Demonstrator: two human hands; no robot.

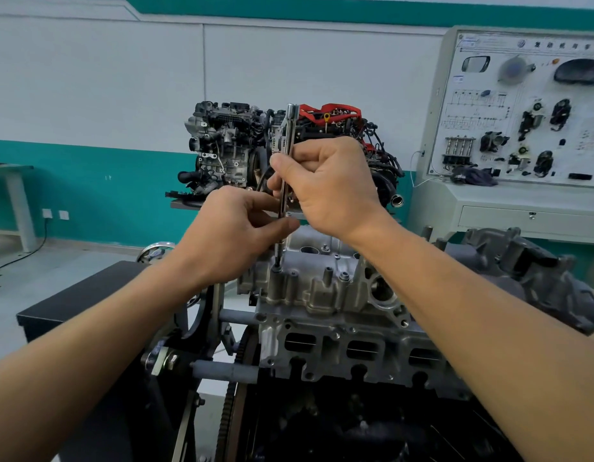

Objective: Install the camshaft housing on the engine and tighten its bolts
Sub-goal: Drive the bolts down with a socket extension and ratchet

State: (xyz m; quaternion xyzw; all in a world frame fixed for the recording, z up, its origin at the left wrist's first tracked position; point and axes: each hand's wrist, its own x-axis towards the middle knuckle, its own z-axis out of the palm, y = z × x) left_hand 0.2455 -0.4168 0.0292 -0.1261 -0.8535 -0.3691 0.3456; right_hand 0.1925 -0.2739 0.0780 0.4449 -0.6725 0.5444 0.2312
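A silver camshaft housing (317, 288) sits on top of the engine (349, 355) on its stand. A long chrome socket wrench (288, 141) stands nearly upright, its tip on a bolt (277, 269) at the housing's near left corner. My right hand (325, 185) is closed around the upper part of the shaft. My left hand (245, 228) pinches the shaft lower down between thumb and fingers. Other bolt heads show along the housing's top.
A black cabinet (75, 305) stands at the left of the engine stand. A second complete engine (235, 145) sits behind on a bench. A training panel (529, 111) with car parts stands at the right. A dark manifold (535, 271) lies at the right.
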